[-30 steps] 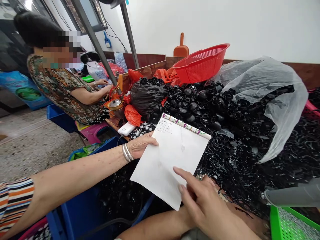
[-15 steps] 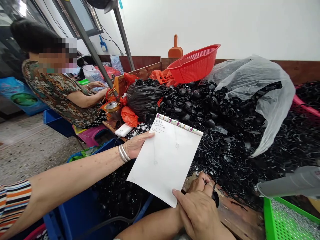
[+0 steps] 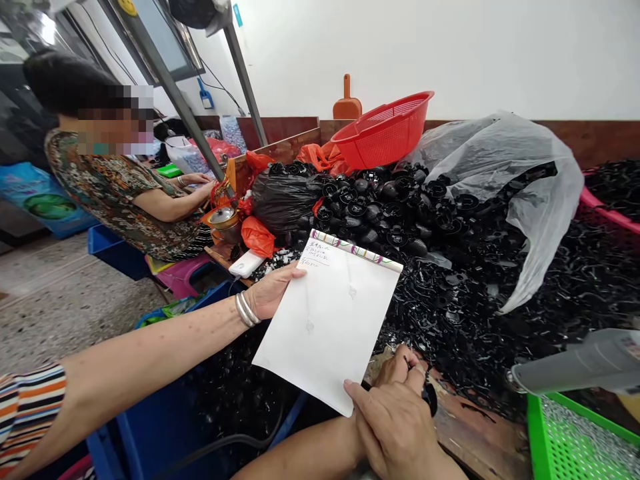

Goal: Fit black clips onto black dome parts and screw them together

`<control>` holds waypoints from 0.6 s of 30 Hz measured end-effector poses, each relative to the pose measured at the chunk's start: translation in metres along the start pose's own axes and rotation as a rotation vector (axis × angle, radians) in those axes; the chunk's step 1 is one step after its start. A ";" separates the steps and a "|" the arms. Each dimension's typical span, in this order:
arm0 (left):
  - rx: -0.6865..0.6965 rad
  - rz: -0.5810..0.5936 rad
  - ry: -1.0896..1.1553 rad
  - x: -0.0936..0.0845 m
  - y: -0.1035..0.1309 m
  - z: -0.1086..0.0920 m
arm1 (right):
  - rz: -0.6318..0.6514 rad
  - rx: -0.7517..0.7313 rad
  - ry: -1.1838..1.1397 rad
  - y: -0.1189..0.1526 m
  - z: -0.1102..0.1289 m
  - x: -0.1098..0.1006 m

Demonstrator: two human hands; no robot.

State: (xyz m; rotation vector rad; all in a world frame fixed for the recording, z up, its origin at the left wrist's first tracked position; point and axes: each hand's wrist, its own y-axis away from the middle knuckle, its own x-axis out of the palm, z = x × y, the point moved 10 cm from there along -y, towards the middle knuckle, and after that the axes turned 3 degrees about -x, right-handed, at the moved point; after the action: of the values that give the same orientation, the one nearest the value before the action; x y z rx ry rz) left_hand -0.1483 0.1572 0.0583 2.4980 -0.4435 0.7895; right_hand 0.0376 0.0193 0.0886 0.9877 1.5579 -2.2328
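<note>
My left hand (image 3: 399,363) rests low over the bench edge, its fingers closed around a small black plastic part (image 3: 429,395). My right hand (image 3: 400,423) lies across my left wrist and partly covers it. Its fingers are stretched out, and one fingertip overlaps the lower right edge of a white notepad (image 3: 333,327). Another person's hand (image 3: 273,291), with silver bangles and a striped sleeve, grips the pad's left edge from the left. The pad's top is bound with a patterned strip. A few handwritten lines stand near its upper left corner.
Black plastic parts (image 3: 465,300) heap across the bench, with a red basket (image 3: 385,133) and clear plastic sheet (image 3: 543,173) on top. A green basket (image 3: 540,433) and grey tool (image 3: 565,367) are at right. Another person (image 3: 115,187) sits at left.
The notepad and the hand holding it have barely shifted. My hands keep their position. The whole view has moved slightly.
</note>
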 end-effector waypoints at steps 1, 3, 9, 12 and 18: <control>0.007 -0.008 -0.005 -0.001 0.000 -0.001 | -0.001 0.002 -0.002 0.000 0.000 0.000; 0.019 -0.017 -0.012 -0.001 0.000 -0.002 | -0.004 0.000 -0.003 0.000 0.000 0.000; 0.010 0.014 0.003 0.000 -0.002 -0.001 | 0.002 0.029 -0.022 0.002 -0.003 0.000; 0.009 0.022 0.010 0.000 -0.004 -0.001 | 0.006 0.030 -0.024 0.003 -0.003 0.001; -0.016 0.037 0.027 0.000 -0.005 0.002 | 0.030 0.033 -0.039 0.006 -0.004 0.005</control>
State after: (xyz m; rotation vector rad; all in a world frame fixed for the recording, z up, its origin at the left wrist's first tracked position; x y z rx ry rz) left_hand -0.1456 0.1605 0.0553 2.4678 -0.4856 0.8294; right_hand 0.0388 0.0218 0.0802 0.9644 1.4848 -2.2499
